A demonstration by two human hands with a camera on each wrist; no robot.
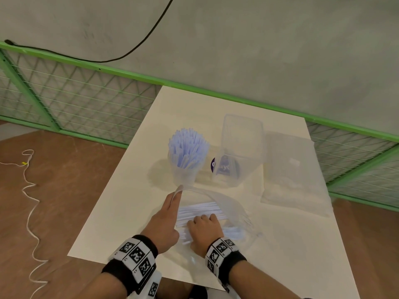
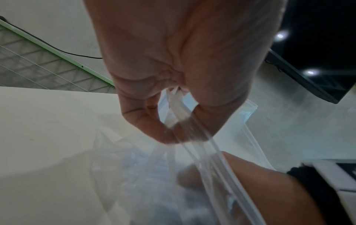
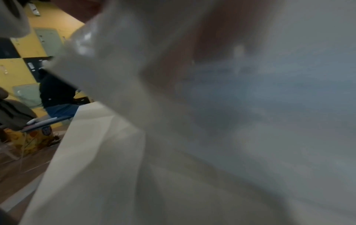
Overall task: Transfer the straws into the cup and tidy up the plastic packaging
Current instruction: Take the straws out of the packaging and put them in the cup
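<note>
A clear cup (image 1: pixel 186 172) full of pale blue straws (image 1: pixel 188 145) stands mid-table. In front of it lies a clear plastic bag (image 1: pixel 226 203) holding a bundle of white straws (image 1: pixel 200 210). My left hand (image 1: pixel 172 203) pinches the bag's mouth edge and lifts it up; the left wrist view shows the plastic bag's rim (image 2: pixel 179 109) squeezed between thumb and finger. My right hand (image 1: pixel 205 225) is inside the bag with its fingers curled over the straw bundle. The right wrist view is blurred by plastic.
A clear square container (image 1: pixel 239 152) stands right of the cup, with a purple label behind it. A flat clear bag (image 1: pixel 291 169) lies at the right. The white table (image 1: pixel 121 212) ends at a green mesh fence (image 1: pixel 86 93). A white cord (image 1: pixel 30 190) lies on the floor.
</note>
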